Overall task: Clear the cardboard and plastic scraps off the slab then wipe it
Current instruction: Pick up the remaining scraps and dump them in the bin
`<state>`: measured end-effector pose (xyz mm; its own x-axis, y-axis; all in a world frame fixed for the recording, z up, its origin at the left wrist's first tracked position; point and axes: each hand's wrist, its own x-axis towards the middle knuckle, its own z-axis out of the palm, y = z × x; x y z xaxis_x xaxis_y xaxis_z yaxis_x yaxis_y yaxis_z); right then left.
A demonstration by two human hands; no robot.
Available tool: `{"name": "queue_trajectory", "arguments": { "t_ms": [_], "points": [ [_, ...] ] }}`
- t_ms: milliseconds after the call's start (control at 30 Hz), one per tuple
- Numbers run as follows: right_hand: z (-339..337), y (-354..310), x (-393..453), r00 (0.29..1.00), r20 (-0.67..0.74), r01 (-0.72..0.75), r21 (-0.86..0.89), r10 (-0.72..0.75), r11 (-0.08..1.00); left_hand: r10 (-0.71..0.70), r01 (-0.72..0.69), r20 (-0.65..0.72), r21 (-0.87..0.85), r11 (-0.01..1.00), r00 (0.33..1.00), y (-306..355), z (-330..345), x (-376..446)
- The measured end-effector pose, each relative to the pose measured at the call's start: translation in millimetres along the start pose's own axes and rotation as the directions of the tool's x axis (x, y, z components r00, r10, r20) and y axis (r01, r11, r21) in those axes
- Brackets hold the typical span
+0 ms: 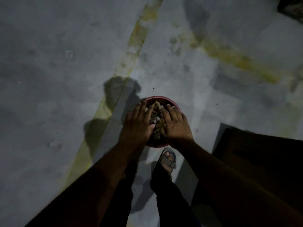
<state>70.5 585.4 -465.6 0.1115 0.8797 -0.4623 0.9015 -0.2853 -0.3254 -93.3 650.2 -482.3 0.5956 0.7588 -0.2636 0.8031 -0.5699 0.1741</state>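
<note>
A round reddish tub (170, 101) is held out over the grey concrete floor, directly below me. It is heaped with cardboard and plastic scraps (156, 117). My left hand (139, 124) lies flat on the tub's left side, fingers spread over the rim and the scraps. My right hand (176, 124) lies on the right side the same way, palm down on the pile. Both hands grip the tub between them. The light is dim and the tub's underside is hidden.
The concrete floor (57, 71) carries faded yellow stripes (136, 41). My sandalled foot (168, 158) stands just below the tub. A dark low slab or mat (255, 154) lies at the right. A dark object (293, 7) sits at the top right corner.
</note>
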Motion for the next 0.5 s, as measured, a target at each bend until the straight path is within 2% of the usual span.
{"name": "queue_trajectory", "arguments": {
  "t_ms": [100,233,300,400,500],
  "points": [
    [-58,-30,-44,0.996,-0.085,-0.023,-0.005,0.023,1.0,0.081,-0.081,-0.069,-0.004,0.997,0.994,15,-81,-22],
    [-130,-65,-117,0.976,-0.183,-0.117,0.029,0.121,0.993,0.16,-0.161,-0.03,-0.013,0.987,0.987,35,-180,-62],
    [-162,-82,-156,0.958,-0.249,-0.141,0.037,0.145,0.989,0.225,-0.225,-0.055,0.006,0.974,0.973,45,-226,-84],
    [-196,-103,-216,0.926,-0.318,-0.193,0.061,0.203,0.979,0.342,-0.346,-0.108,-0.024,0.938,0.933,62,-280,-117],
    [-218,-122,-283,0.851,-0.417,-0.301,0.112,0.32,0.947,0.476,-0.477,-0.145,0.025,0.878,0.868,91,-323,-144]
  ]
}}
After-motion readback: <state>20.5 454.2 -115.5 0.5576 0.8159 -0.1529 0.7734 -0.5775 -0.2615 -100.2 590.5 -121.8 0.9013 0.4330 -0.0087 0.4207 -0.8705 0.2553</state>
